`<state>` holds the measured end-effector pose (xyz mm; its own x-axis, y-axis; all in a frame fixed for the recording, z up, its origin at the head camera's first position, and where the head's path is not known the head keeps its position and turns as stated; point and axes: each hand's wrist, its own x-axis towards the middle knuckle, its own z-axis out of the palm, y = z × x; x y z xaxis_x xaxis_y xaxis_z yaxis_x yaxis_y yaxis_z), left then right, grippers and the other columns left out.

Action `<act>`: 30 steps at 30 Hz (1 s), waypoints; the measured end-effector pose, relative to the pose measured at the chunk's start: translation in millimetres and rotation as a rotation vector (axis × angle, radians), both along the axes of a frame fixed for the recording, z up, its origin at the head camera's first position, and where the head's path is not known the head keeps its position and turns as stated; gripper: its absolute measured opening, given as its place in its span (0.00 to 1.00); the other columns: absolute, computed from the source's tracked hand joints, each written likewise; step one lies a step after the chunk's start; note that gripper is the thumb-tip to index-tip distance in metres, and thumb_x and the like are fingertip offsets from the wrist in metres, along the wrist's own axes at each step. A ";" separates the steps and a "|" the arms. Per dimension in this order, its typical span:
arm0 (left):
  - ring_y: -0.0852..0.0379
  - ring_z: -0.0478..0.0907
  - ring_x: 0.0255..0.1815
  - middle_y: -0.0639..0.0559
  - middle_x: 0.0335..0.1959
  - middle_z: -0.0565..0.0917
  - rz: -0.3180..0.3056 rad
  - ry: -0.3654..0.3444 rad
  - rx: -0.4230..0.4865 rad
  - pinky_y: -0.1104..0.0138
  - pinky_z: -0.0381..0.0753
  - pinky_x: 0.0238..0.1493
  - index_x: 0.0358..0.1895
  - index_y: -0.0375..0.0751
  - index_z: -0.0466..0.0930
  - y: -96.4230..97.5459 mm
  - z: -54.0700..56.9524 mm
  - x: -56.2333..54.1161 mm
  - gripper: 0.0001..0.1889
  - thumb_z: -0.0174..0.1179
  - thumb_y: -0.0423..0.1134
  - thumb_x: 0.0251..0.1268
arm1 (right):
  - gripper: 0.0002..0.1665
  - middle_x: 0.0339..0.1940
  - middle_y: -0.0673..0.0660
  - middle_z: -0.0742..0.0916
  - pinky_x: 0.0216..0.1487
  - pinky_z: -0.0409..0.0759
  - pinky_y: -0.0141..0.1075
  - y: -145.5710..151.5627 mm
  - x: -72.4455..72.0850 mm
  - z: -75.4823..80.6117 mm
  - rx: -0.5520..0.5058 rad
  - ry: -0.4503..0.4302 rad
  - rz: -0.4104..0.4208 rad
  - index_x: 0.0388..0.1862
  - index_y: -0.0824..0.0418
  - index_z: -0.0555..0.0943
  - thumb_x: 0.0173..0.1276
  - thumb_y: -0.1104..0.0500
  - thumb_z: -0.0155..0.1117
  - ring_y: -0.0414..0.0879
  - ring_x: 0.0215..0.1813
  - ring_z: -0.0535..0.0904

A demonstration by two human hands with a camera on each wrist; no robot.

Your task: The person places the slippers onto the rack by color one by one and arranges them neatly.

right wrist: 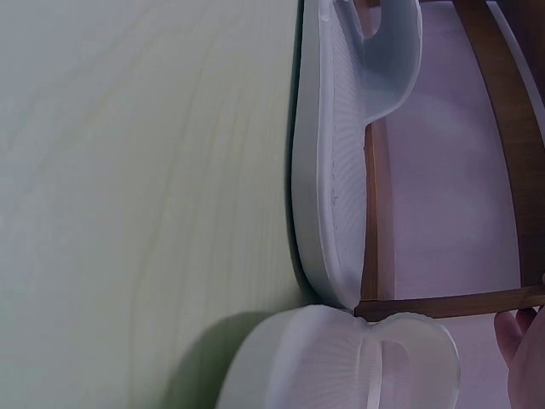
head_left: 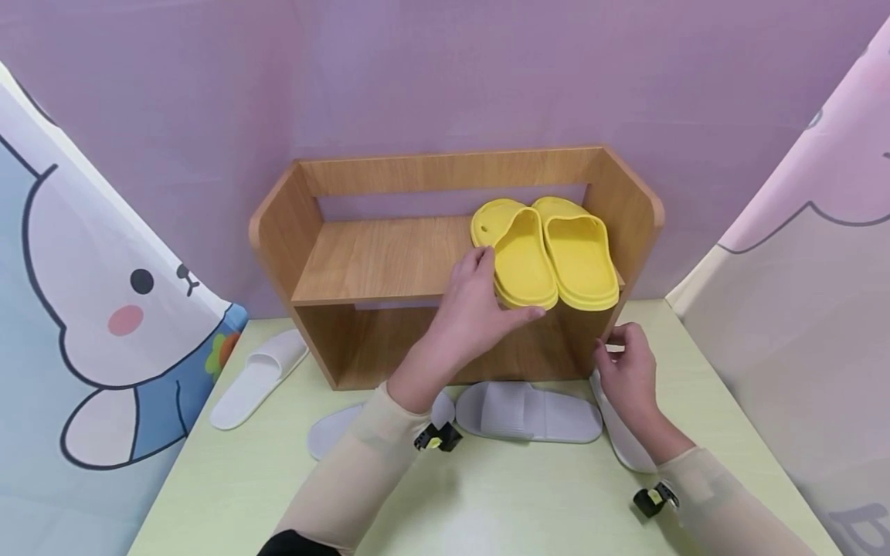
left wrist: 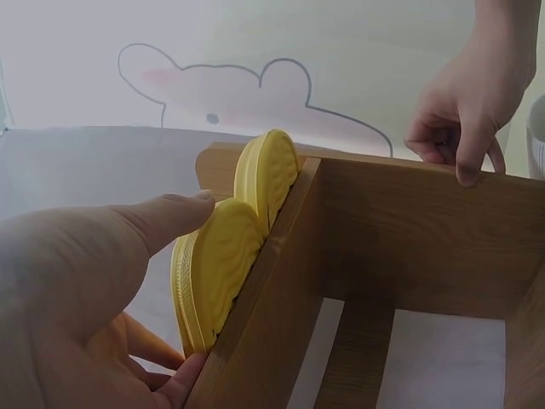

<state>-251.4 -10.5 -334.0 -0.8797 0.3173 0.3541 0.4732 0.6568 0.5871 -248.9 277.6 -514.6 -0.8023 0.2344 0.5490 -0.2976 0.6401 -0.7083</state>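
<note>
A pair of yellow clogs (head_left: 579, 259) stands side by side on the upper shelf of a wooden shoe rack (head_left: 378, 262), at its right end. My left hand (head_left: 467, 305) holds the left clog, its thumb at the clog's front end and its fingers along the left side. In the left wrist view the thumb lies against the yellow sole (left wrist: 223, 260). Low on the rack's right side panel, my right hand (head_left: 629, 371) grips the front edge between thumb and curled fingers. Beneath that hand a pale slipper (head_left: 626, 444) lies on the table, partly covered.
Grey slippers lie along the rack's front: one (head_left: 556, 415) right of centre, another (head_left: 334, 432) partly behind my left forearm. A white slipper (head_left: 257, 378) rests at the rack's left. Printed cloths (head_left: 104, 309) hang on both sides, and a purple cloth (head_left: 445, 77) hangs behind.
</note>
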 end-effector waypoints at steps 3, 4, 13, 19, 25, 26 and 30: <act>0.43 0.65 0.81 0.40 0.82 0.66 -0.001 -0.005 0.003 0.49 0.74 0.79 0.86 0.38 0.60 -0.6 0.2 0.1 0.59 0.83 0.62 0.59 | 0.11 0.47 0.64 0.85 0.42 0.74 0.13 0.0 -0.3 0.2 0.003 0.003 0.005 0.51 0.69 0.76 0.74 0.72 0.67 0.53 0.51 0.85; 0.43 0.65 0.81 0.41 0.82 0.66 -0.002 -0.007 0.005 0.49 0.74 0.79 0.86 0.39 0.60 -0.8 0.2 0.1 0.59 0.83 0.62 0.59 | 0.11 0.47 0.64 0.85 0.42 0.75 0.13 -0.1 -0.4 0.4 0.003 0.004 0.006 0.51 0.69 0.76 0.74 0.72 0.67 0.53 0.51 0.85; 0.43 0.62 0.84 0.41 0.85 0.64 -0.001 -0.025 0.031 0.48 0.71 0.81 0.87 0.40 0.60 -2.7 -0.5 2.0 0.58 0.83 0.60 0.60 | 0.11 0.47 0.63 0.85 0.42 0.75 0.13 -0.8 -0.4 0.7 0.006 0.001 -0.002 0.50 0.68 0.76 0.74 0.73 0.67 0.48 0.50 0.83; 0.47 0.68 0.79 0.44 0.83 0.67 0.020 0.002 0.078 0.51 0.78 0.75 0.86 0.41 0.64 -11.3 -4.0 9.8 0.55 0.83 0.59 0.61 | 0.10 0.47 0.63 0.85 0.42 0.75 0.13 -0.6 -0.4 -0.2 0.004 -0.002 0.004 0.50 0.69 0.76 0.74 0.73 0.67 0.50 0.50 0.84; 0.53 0.73 0.73 0.53 0.75 0.73 0.006 0.083 0.127 0.52 0.80 0.72 0.79 0.44 0.74 -30.0 -13.1 23.7 0.43 0.81 0.55 0.65 | 0.10 0.47 0.63 0.85 0.42 0.75 0.13 -1.0 -0.7 -0.6 -0.003 0.001 0.004 0.49 0.69 0.76 0.74 0.73 0.66 0.52 0.50 0.85; 0.54 0.73 0.73 0.54 0.73 0.75 -0.002 0.091 0.136 0.53 0.79 0.72 0.77 0.44 0.76 -34.1 -14.8 26.4 0.40 0.80 0.53 0.66 | 0.10 0.46 0.63 0.85 0.42 0.75 0.13 -1.1 -0.6 -0.7 -0.004 0.003 0.002 0.49 0.69 0.76 0.73 0.73 0.66 0.50 0.50 0.85; 0.56 0.75 0.72 0.57 0.69 0.78 -0.051 0.098 0.146 0.53 0.80 0.72 0.72 0.46 0.79 -53.2 -24.6 34.7 0.32 0.78 0.50 0.70 | 0.10 0.46 0.63 0.85 0.42 0.76 0.13 -0.3 -0.3 -1.1 -0.008 0.016 0.008 0.49 0.69 0.77 0.73 0.73 0.67 0.49 0.50 0.84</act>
